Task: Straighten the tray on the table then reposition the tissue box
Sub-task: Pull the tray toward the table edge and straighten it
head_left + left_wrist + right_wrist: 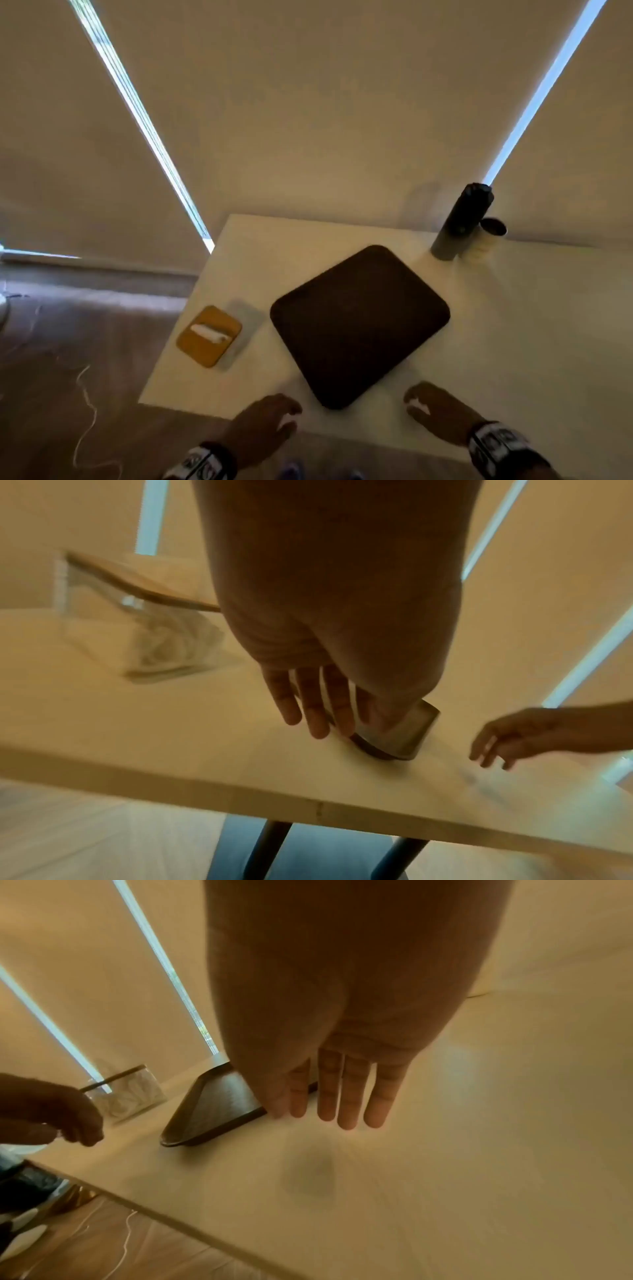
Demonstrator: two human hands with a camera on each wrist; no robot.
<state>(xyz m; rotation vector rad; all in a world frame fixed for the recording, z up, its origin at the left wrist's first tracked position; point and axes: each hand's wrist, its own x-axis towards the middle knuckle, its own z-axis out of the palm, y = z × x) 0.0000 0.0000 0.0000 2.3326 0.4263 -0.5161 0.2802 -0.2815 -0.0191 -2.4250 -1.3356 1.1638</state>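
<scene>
- Head view: a dark brown tray (359,325) lies flat on the pale tabletop (513,325), turned at an angle so that one corner points toward the near edge. The tissue box (209,335), clear-sided with a tan lid and a white tissue showing at its slot, stands near the tabletop's left edge, apart from the tray. The left hand (263,421) and right hand (438,407) hover either side of the tray's near corner, both empty, neither touching it. A dark cylindrical bottle (459,222) and a small round container (489,233) stand at the far right.
- Left wrist view: the left hand's fingers (311,710) are straight and slightly spread, over the tray's corner; whether they touch it I cannot tell. The tissue box sits further off to the left. The right hand appears at the right edge, fingers loosely hanging.
- Right wrist view: the right hand's fingers (349,1093) are extended side by side, holding nothing, just beside the tray's edge above the tabletop. The left hand shows at the left with fingers loosely curled, empty; the tissue box stands behind it.
</scene>
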